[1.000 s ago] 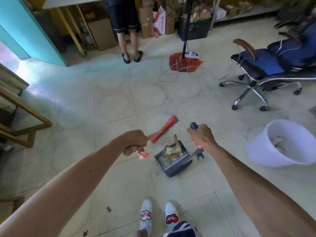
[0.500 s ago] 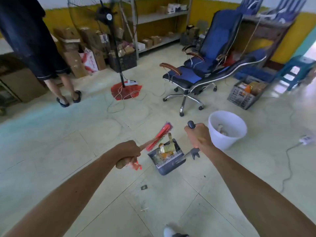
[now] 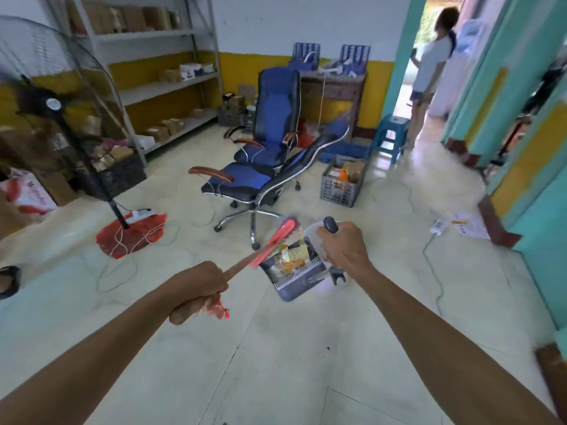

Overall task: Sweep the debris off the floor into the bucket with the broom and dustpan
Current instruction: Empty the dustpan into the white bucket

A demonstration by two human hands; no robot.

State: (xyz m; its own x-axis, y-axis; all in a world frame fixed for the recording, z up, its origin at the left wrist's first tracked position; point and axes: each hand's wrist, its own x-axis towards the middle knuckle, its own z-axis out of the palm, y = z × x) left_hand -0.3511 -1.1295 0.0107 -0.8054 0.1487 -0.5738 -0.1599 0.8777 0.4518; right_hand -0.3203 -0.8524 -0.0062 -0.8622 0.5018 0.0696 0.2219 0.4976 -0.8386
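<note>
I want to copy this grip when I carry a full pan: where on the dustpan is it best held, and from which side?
Grip the dustpan by the dark knob topping its upright handle, coming from above and behind, as the right hand does. The handle rises from the pan's rear edge, so the loaded tray hangs low and tilted back, keeping the debris in. The left hand holds the broom.

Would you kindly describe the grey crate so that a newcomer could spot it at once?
Find the reclined blue chair mid-room. Just right of it, before the blue stool, the grey crate sits on the floor. Its lattice walls and orange packets inside set it apart.
</note>
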